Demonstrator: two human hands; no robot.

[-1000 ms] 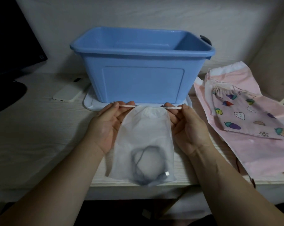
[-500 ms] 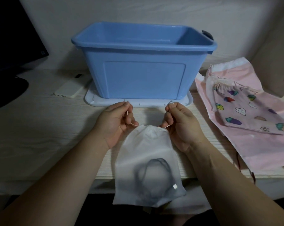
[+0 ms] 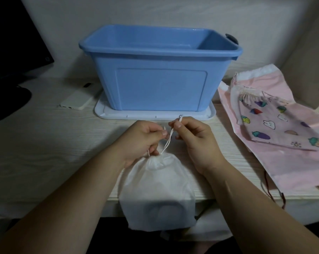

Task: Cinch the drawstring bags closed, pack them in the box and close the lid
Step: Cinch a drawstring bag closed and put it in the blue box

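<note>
- The white drawstring bag point(image 3: 157, 189) is found at the front edge of the desk point(image 3: 54, 143), between the two forearms. Its lower part hangs over that edge, and its mouth is drawn into puckers at the top.
- The drawstring point(image 3: 167, 142) is seen rising from the gathered mouth in thin white strands toward both hands.
- The left hand point(image 3: 142, 140) is curled, and a strand is pinched between its thumb and forefinger just above the bag's mouth.
- The right hand point(image 3: 191, 136) is curled likewise, with a strand pinched between thumb and forefinger. A small end shows above the fingertips (whether it is a knot or a loop cannot be told).
- Both hands are held close together, just in front of the lid's near rim.
- The blue box point(image 3: 160, 85) is stood open toward the back of the desk, on the white lid point(image 3: 155, 117), which lies flat beneath it.
- To the right, a pink bag point(image 3: 292, 171) is laid flat. A printed bag point(image 3: 287, 125) with fruit and rabbit figures is laid on top of it, its gathered mouth turned toward the box.
- A white phone point(image 3: 76, 100) is seen just left of the lid, and a dark monitor point(image 3: 14, 43) stands at the far left.
</note>
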